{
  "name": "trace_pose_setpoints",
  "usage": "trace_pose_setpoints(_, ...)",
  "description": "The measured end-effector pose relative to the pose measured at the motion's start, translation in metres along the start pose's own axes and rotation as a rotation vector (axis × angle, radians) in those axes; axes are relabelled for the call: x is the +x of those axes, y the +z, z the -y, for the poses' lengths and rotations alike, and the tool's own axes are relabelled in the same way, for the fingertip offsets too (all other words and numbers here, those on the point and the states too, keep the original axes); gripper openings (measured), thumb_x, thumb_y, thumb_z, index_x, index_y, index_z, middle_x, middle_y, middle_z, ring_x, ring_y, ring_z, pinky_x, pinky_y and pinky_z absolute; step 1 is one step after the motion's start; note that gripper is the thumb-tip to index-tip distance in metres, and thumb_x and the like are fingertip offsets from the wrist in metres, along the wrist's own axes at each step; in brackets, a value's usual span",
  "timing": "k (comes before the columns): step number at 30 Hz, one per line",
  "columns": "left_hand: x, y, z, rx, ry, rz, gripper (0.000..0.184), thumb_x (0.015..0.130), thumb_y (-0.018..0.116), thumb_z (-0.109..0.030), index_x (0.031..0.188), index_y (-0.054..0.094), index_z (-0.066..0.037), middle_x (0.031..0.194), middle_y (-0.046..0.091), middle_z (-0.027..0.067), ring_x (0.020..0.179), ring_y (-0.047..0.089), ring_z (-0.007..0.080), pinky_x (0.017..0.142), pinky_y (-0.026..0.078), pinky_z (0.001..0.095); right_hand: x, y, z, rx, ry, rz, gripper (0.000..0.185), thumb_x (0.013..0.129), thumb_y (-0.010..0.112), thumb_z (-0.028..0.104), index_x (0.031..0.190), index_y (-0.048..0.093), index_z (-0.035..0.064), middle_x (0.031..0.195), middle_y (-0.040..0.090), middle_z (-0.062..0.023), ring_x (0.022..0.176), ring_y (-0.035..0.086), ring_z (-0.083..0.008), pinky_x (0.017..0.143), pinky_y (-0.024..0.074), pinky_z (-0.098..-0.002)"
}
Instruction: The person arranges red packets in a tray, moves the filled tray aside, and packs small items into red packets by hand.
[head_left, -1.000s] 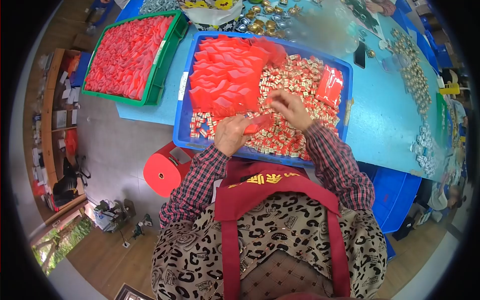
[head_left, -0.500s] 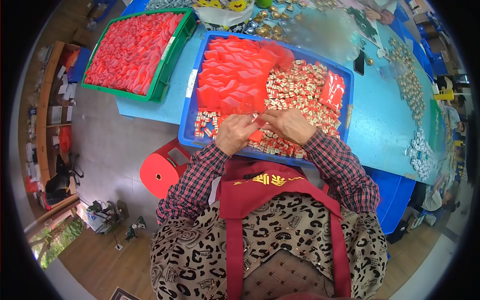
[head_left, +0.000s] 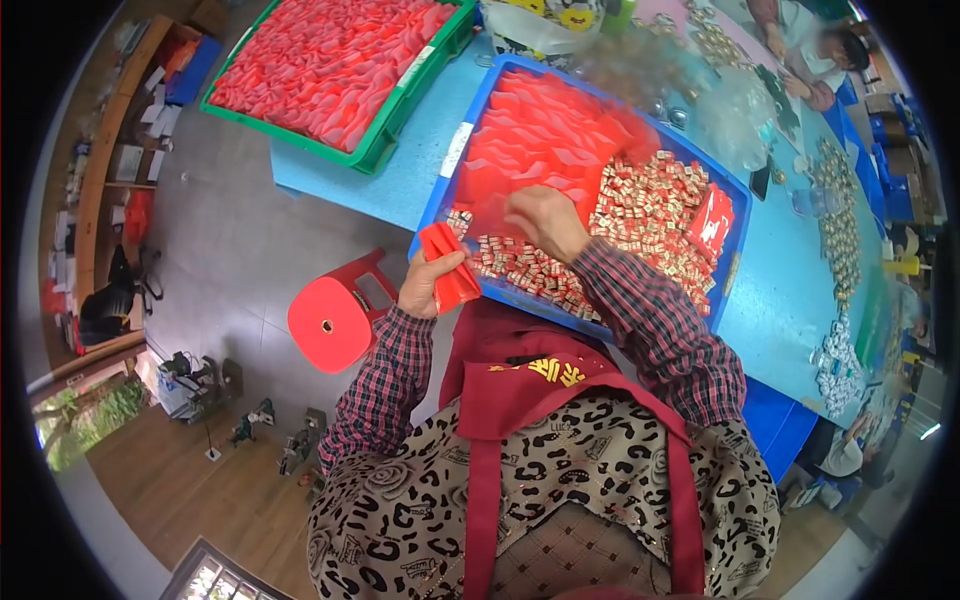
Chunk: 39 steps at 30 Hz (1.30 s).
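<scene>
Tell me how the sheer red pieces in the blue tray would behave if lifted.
The red pieces would probably be floppy, since their edges ripple. They look sheer, so likely light for their size. Lifting one might drag neighbours, as they overlap.

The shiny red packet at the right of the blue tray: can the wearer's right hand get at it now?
Probably yes: the right hand is over the blue tray, and only low, loose pieces seem to separate it from the shiny red packet.
</scene>
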<state>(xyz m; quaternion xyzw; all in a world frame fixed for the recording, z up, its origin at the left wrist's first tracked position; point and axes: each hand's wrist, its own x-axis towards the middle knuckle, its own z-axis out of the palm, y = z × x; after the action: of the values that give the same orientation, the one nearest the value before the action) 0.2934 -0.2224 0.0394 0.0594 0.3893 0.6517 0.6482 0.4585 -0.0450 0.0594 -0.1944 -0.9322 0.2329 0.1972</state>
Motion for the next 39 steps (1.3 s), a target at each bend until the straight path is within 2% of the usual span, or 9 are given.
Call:
trace_pose_setpoints(7,-0.002,-0.023,0.010,-0.093,0.007,-0.042,0.040,0.084,0.063,0.003,0.122,0.053,-0.003,0.103,0.064,0.0132,0.088,0.066,0.0240,0.082,0.055,0.0340,0.041,0.072,-0.020,-0.108,0.217,0.101,0.014,0.081,0.067,0.019,0.090,0.061,0.0098,0.083,0.063,-0.0047,0.075,0.061,-0.0293,0.068,0.0488,-0.0370)
trace_pose_setpoints(11,0.008,-0.012,0.018,-0.081,-0.007,-0.060,0.043,0.083,0.064,0.006,0.123,0.051,-0.003,0.106,0.064,0.0135,0.095,0.066,0.0246,0.082,0.055,0.0342,0.061,0.047,-0.001,-0.195,-0.129,-0.466,0.020,0.079,0.070,0.019,0.091,0.060,0.0064,0.074,0.061,-0.0043,0.065,0.059,-0.0259,0.061,0.0476,-0.0350)
trace_pose_setpoints(13,0.014,0.000,0.025,-0.077,0.015,-0.063,0.043,0.083,0.064,0.006,0.123,0.052,-0.003,0.106,0.064,0.0134,0.095,0.066,0.0245,0.082,0.055,0.0337,0.034,0.036,0.012,0.379,0.327,-0.163,0.019,0.079,0.072,0.019,0.085,0.061,0.0047,0.068,0.059,-0.0044,0.057,0.055,-0.0201,0.055,0.0445,-0.0318)
trace_pose_setpoints(16,0.023,0.022,0.032,-0.056,0.075,-0.055,0.044,0.082,0.064,0.008,0.123,0.052,-0.003,0.106,0.064,0.0131,0.095,0.066,0.0241,0.081,0.055,0.0323,0.005,0.017,0.029,0.546,0.386,0.095,0.017,0.080,0.073,0.018,0.079,0.063,0.0045,0.064,0.057,-0.0032,0.055,0.051,-0.0151,0.053,0.0420,-0.0294)
trace_pose_setpoints(21,0.022,0.058,0.040,0.080,-0.055,0.097,0.050,0.079,0.066,0.009,0.125,0.051,-0.002,0.106,0.064,0.0114,0.091,0.066,0.0206,0.078,0.056,0.0293,-0.036,-0.006,0.013,0.398,0.480,0.033,0.016,0.080,0.072,0.016,0.075,0.063,0.0037,0.060,0.055,-0.0010,0.053,0.048,-0.0134,0.051,0.0400,-0.0285)
trace_pose_setpoints(26,0.033,0.082,0.057,0.093,-0.117,0.085,0.047,0.082,0.067,0.006,0.125,0.051,-0.003,0.104,0.065,0.0112,0.085,0.066,0.0196,0.076,0.055,0.0264,-0.073,-0.029,0.000,0.611,0.628,-0.107,0.009,0.081,0.070,0.008,0.080,0.063,0.0023,0.066,0.054,-0.0001,0.058,0.045,-0.0089,0.052,0.0366,-0.0226)
trace_pose_setpoints(32,0.045,0.081,0.074,0.227,-0.063,0.037,0.036,0.083,0.066,0.005,0.117,0.057,-0.001,0.098,0.066,0.0078,0.077,0.064,0.0162,0.067,0.053,0.0244,-0.112,-0.062,-0.002,0.496,0.582,-0.472,0.005,0.080,0.068,0.005,0.081,0.064,0.0032,0.072,0.057,-0.0028,0.061,0.047,-0.0120,0.055,0.0377,-0.0241)
trace_pose_setpoints(36,0.028,0.119,0.057,0.964,0.458,0.084,0.026,0.079,0.066,0.002,0.103,0.065,-0.007,0.085,0.065,0.0031,0.062,0.059,0.0165,0.056,0.046,0.0263,-0.142,-0.081,-0.014,-0.081,0.296,-0.464,0.003,0.080,0.067,0.004,0.082,0.064,0.0043,0.077,0.059,-0.0047,0.065,0.050,-0.0166,0.060,0.0396,-0.0265)
trace_pose_setpoints(39,0.034,0.134,0.062,1.246,0.632,0.278,0.025,0.075,0.067,0.000,0.098,0.067,-0.009,0.083,0.065,0.0033,0.062,0.059,0.0206,0.057,0.046,0.0296,-0.152,-0.078,-0.009,-0.087,0.245,-0.452,0.006,0.079,0.068,0.006,0.084,0.064,0.0052,0.079,0.059,-0.0048,0.068,0.051,-0.0189,0.062,0.0414,-0.0286)
